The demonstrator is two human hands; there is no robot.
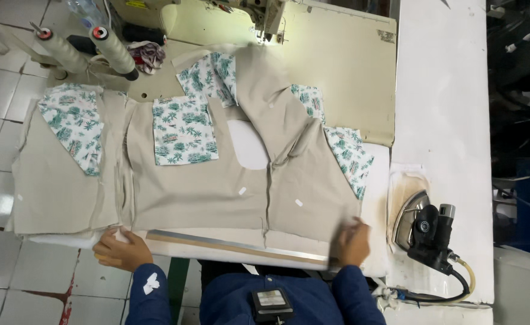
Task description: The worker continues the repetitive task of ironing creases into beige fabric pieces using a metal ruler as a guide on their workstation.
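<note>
The white padded pressing surface (373, 180) carries a beige fabric garment panel with green-and-white leaf-print facings (216, 180), spread flat and reaching from the left edge, where it overhangs, to the right hand. A second beige stack (54, 180) lies at the far left, touching the main panel. Along the near hem lies a long, flat metal-and-wood ruler (235, 245), parallel to the surface edge.

The right hand (352, 242) is pressed flat, fingers together, on the hem corner and the ruler's right end. The left hand (120, 250) rests spread at the near-left edge, fingers on the padding just beside the ruler's left end; it grips nothing.

Risks, judged from this layout:

1. Uneven pressure from the 2 hands could skew the ruler and leave the hem crooked.
2. The overhanging left portion could drag the panel off line (its weight pulls sideways).
3. The black-handled steam iron (424, 232) sits on its pad near the right hand; a sleeve or the hose could catch it.
</note>
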